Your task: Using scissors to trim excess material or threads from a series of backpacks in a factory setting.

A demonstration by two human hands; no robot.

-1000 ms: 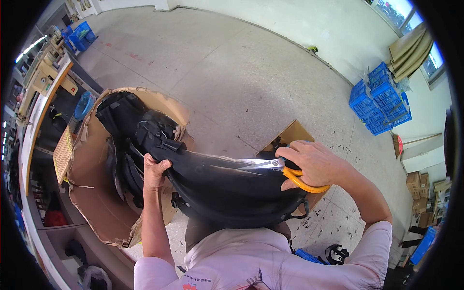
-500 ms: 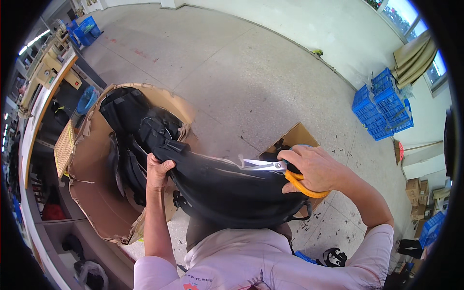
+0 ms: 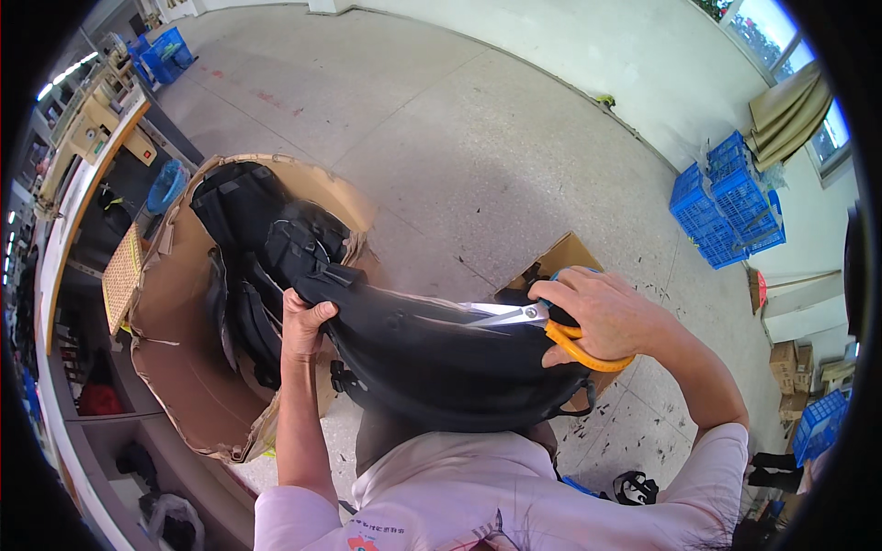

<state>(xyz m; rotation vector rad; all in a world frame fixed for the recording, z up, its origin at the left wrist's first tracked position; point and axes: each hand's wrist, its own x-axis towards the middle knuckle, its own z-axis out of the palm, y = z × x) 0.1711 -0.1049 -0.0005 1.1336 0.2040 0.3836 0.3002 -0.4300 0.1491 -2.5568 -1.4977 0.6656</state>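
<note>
A padded black bag [image 3: 441,367] with straps and a buckle lies across my lap, curving from left to right. Its upper left end is gripped by my left hand [image 3: 304,327], thumb on top and fingers wrapped under. My right hand [image 3: 606,310] is closed round the orange handles of a pair of scissors [image 3: 514,315]. The blades point left along the bag's pale upper edge, with the tips slightly parted and right at that edge. I cannot tell whether anything lies between the blades.
A large cardboard box [image 3: 197,367] with more black bags [image 3: 241,207] stands at left, beside a sewing table [image 3: 92,193]. Beyond my right hand is a smaller open carton [image 3: 565,257]. Blue crates [image 3: 726,202] stand by the wall; dark scraps litter the floor.
The scissors and my right hand have shifted slightly right, and the blade tips are further apart. A pale scrap at the tips no longer shows. My left hand keeps its hold.
</note>
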